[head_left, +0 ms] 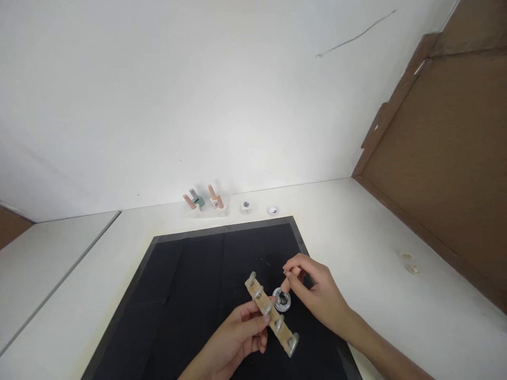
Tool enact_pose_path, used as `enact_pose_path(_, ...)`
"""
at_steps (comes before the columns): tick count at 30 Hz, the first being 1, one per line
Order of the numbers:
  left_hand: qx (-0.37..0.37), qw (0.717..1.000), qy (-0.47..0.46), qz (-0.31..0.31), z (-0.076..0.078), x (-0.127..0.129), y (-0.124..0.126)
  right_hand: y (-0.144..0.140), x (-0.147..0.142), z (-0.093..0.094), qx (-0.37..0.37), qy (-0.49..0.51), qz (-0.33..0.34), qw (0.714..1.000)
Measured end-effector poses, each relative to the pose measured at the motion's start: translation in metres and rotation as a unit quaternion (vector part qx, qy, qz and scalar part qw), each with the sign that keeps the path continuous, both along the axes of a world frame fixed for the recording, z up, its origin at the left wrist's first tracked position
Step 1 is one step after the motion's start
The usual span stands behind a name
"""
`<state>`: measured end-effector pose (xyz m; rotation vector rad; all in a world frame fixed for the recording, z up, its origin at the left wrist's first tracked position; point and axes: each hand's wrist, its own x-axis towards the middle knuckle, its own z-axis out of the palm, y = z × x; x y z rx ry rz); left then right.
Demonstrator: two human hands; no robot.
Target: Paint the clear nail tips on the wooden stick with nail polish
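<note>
My left hand [245, 335] is closed around a narrow wooden strip [262, 302], held at a slant above the black mat [198, 295]. Several silvery-grey nail tips [293, 344] are fixed along the strip. My right hand [312, 287] pinches a nail polish brush by its peach-coloured cap [285, 285]. The cap's lower end points down at a small round silvery dish [276, 306], dark in the middle, just right of the strip. I cannot make out the bristles.
Along the wall stand nail polish bottles with peach and grey caps [211, 191]. To their right are an uncapped small bottle [246, 208] and a little white dish [273, 210]. Two small pale discs [412, 269] lie on the white table at right. A brown panel [443, 158] rises beyond.
</note>
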<state>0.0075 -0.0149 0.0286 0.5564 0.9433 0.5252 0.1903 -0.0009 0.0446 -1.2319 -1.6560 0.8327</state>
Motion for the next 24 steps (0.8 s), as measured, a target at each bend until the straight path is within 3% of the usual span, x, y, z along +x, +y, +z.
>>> enact_pose_path(24,-0.001,1.000,0.006,-0.002,-0.0023,-0.0010,-0.0008,0.0015,-0.0001,-0.0013,-0.016,-0.031,0.005,0.999)
